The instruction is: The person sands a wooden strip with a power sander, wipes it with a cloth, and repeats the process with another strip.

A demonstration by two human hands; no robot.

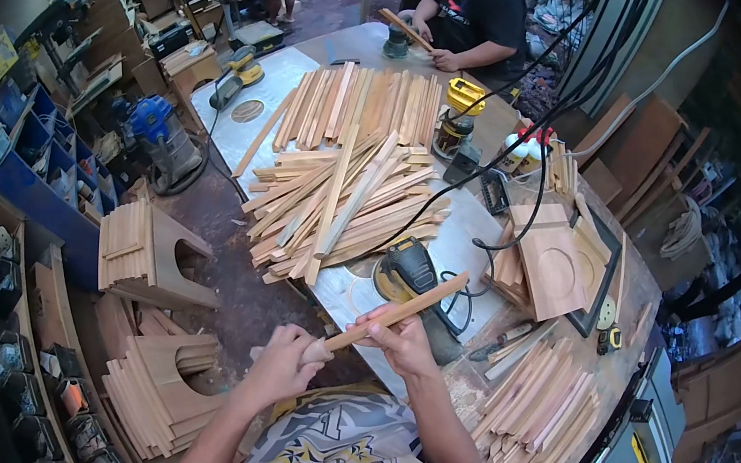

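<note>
My right hand (pixel 408 346) is closed around a narrow wooden strip (pixel 422 301), which slants up to the right above the table's near edge. At the strip's lower end my left hand (pixel 279 363) is closed on a pale folded sheet (pixel 315 353) pressed against the wood; its exact kind is hard to make out. Just beyond the strip, a black and yellow sander (pixel 410 266) rests on the metal-topped table (pixel 347 299). A loose pile of wooden strips (pixel 366 198) lies past it, with a neater row of strips (pixel 360 102) behind.
Another stack of strips (pixel 540 407) lies to the right, near a carved wooden panel (pixel 551 262) and a tape measure (pixel 610 339). Black cables (pixel 537 127) hang across the table. Arched wooden pieces (pixel 154 253) stand at left. Across the table, a person (pixel 481 20) holds a strip.
</note>
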